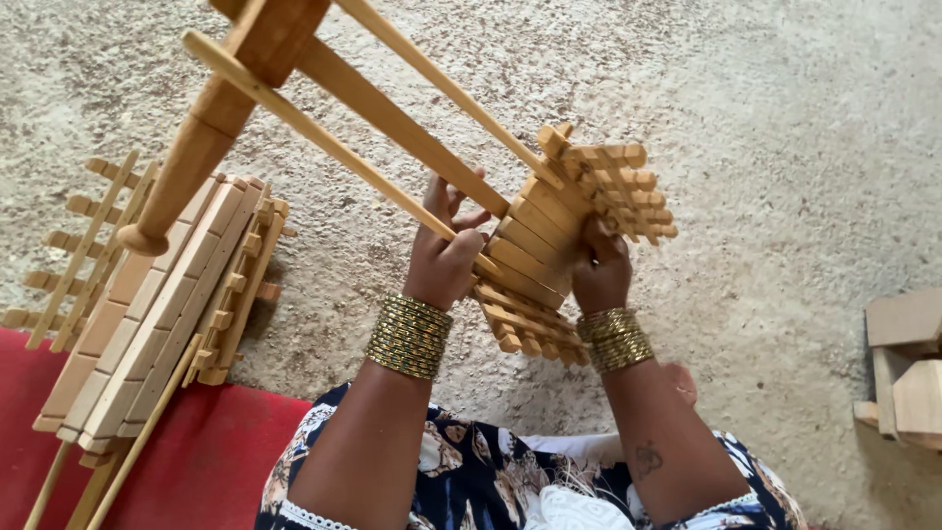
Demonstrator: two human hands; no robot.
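Note:
I hold a small wooden slatted piece (569,211), a toy-sized cart body with fence-like sides, above a rough grey floor. My left hand (444,257) grips its left end, where thin wooden rods (324,137) join it. My right hand (601,273) clasps the underside on the right. The rods run up and left to a thicker turned wooden bar (211,123) near the top of the view. Stacked metal bangles sit on both wrists.
A second slatted wooden cart body (162,304) lies at the left, partly on a red cloth (221,461). Loose pale wooden blocks (908,368) sit at the right edge. The concrete floor (785,128) spreads behind. My patterned dark dress fills the bottom.

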